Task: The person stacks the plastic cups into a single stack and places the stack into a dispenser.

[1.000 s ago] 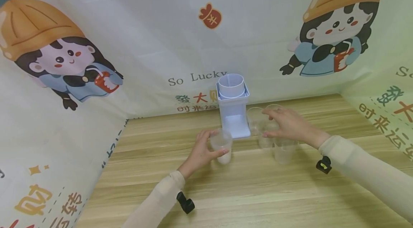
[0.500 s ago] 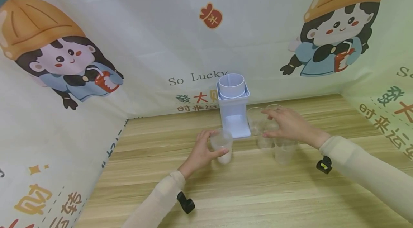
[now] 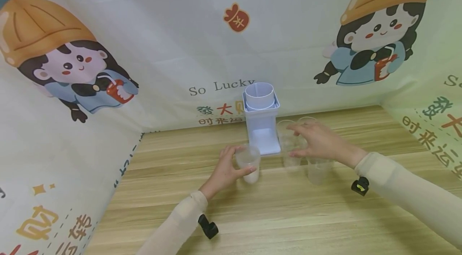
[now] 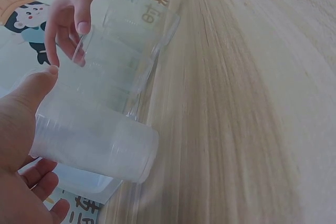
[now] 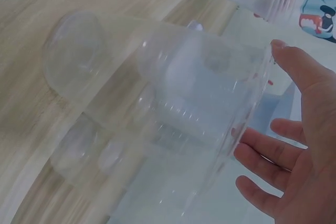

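My left hand [image 3: 227, 168] holds a frosted plastic cup [image 3: 249, 159] in front of a pale lavender stand. The cup is whitish low down; its thumb side faces me in the head view, and the left wrist view shows the cup [image 4: 100, 135] lying between thumb and fingers. To the right, my right hand [image 3: 321, 138] holds a clear plastic cup [image 3: 291, 160] near its rim. Thumb and fingertips meet opposite sides of that clear cup [image 5: 210, 77] in the right wrist view. Another clear cup [image 3: 318, 173] stands below the right hand, partly covered by it.
The lavender stand [image 3: 262, 126] carries a round cylinder [image 3: 259, 95] on top and stands close to the printed back cloth [image 3: 173, 46]. More clear cup rims show behind the right hand. Cloth walls border the wood-grain table [image 3: 274, 215] at back and sides.
My right hand has shifted slightly left, and the clear cup in it moves left too, away from the cup below the hand. My left hand and its cup stay in place.
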Tool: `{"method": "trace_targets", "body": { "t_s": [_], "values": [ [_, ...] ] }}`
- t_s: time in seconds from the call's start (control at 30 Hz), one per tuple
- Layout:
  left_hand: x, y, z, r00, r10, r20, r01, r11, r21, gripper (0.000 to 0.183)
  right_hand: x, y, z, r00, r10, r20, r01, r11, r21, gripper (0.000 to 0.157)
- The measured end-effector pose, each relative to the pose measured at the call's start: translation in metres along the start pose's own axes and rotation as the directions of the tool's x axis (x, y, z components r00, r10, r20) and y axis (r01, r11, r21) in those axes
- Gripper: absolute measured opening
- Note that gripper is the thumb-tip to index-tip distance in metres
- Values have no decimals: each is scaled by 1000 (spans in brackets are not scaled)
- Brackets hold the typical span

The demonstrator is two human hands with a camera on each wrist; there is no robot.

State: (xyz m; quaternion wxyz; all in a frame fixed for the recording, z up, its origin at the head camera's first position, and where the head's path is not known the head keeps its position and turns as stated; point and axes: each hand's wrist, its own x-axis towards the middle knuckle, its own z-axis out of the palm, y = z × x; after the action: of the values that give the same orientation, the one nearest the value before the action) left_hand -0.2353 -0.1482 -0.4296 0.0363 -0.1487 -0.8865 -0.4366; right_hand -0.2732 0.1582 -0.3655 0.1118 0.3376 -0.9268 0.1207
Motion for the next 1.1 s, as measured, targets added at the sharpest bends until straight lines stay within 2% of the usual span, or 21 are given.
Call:
{"method": "trace_targets", "body": {
  "t_s": [0.4,0.73,1.1],
  "values": [
    [0,1,0,1000,2,-2,-2,1000,2,71,4,-19,-2,999,-18,41,17,1000,26,81],
    [0,1,0,1000,8,1,-8,1000,4,72,10,-29,2,996,-89,9,88,996,17,79],
    [-1,2,0,1000,27,-8,-27,1000,6,70,19,-43,3,991,-136,10,136,991,-3,79]
  ]
}}
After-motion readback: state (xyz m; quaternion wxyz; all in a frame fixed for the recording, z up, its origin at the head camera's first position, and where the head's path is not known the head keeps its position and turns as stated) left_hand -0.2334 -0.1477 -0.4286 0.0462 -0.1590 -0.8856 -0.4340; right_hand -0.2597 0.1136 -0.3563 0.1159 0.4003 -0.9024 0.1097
